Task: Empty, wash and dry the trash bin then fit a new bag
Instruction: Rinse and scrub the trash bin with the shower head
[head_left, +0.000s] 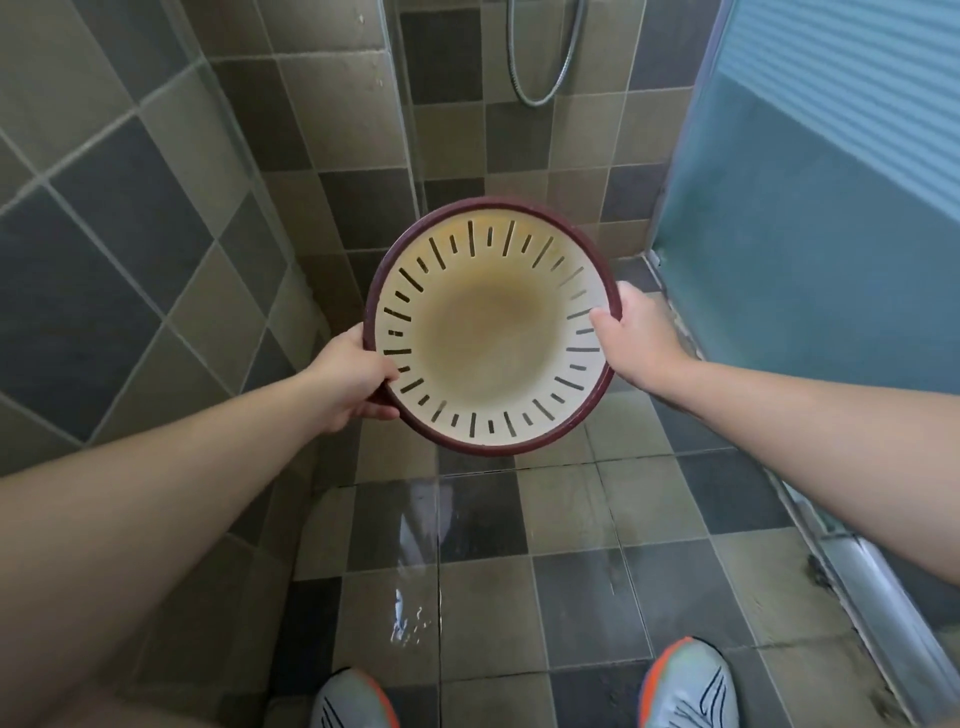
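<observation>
Holding the bin (493, 332) in the air above the wet tiled floor (571, 519), the left hand (353, 379) and right hand (636, 338) each curl round opposite sides of its dark red rim. It looks like light, stiff slotted plastic, stained inside and empty, probably slick when wet. That raised rim seems the surest hold.

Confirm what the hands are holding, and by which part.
The trash bin, held off the floor by its dark red rim: left hand grips the rim's left side, right hand its right side.
</observation>
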